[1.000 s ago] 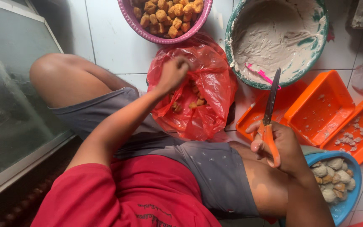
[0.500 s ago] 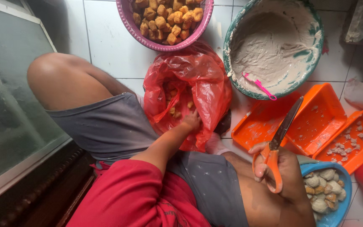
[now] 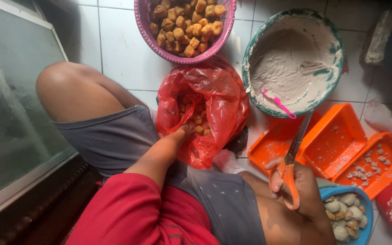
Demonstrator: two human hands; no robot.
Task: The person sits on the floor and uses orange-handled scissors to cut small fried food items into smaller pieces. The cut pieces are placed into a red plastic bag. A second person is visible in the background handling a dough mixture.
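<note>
Inside the red bag (image 3: 214, 97) left hand (image 3: 184, 132) reaches, grip hidden; right hand (image 3: 296, 190) clasps scissors (image 3: 291, 168).

White tiled floor (image 3: 114, 50) carries: pink basket (image 3: 148, 27) of fried pieces, red plastic bag (image 3: 223, 100), green-rimmed batter bowl (image 3: 336, 86), orange trays (image 3: 336, 136), blue bowl (image 3: 366, 227) of dumplings at right edge.

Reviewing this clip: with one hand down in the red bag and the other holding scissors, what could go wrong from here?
1. The right hand holds the orange-handled scissors blades up, close to the bare thigh and the left forearm; a slip could cut skin.
2. The left hand is reaching into the thin red plastic bag; pulling could tear it and spill the fried pieces onto the floor.
3. The scissor tips point towards the batter bowl and could knock it.
</note>
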